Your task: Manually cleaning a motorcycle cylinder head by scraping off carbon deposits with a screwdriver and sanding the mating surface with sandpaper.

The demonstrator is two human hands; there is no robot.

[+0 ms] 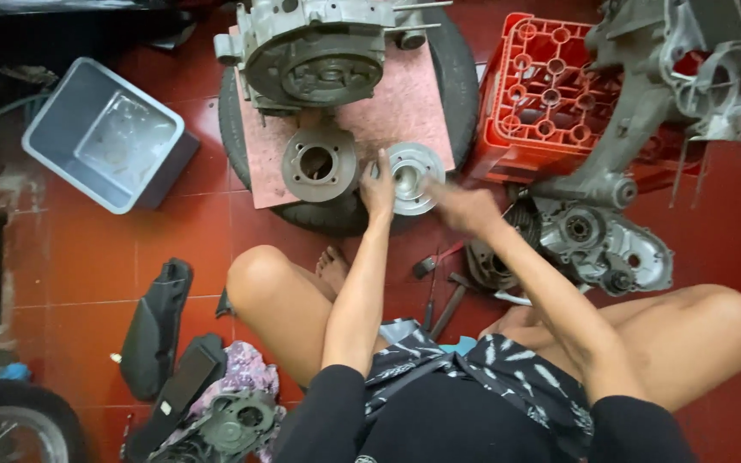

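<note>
I sit cross-legged on a red tiled floor, facing a tyre (pixel 456 69) topped with a pink board (pixel 405 111). My left hand (pixel 377 190) rests its fingers on the left rim of a round silver metal part (pixel 418 176) at the board's near edge. My right hand (pixel 463 207), blurred, is at the same part's right side, touching or just off it. Left of the silver part lies a darker round cylinder piece (pixel 319 163) with a centre bore. A large grey engine casing (pixel 315 51) stands at the board's far end.
A red plastic crate (pixel 533 94) stands at right with a big engine case (pixel 671 86) leaning over it. Another casing (pixel 602 244) lies by my right knee. A hammer (pixel 449 304) and screwdriver lie between my legs. A grey tub (pixel 105 133) sits at left; black covers (pixel 158 330) lie near left.
</note>
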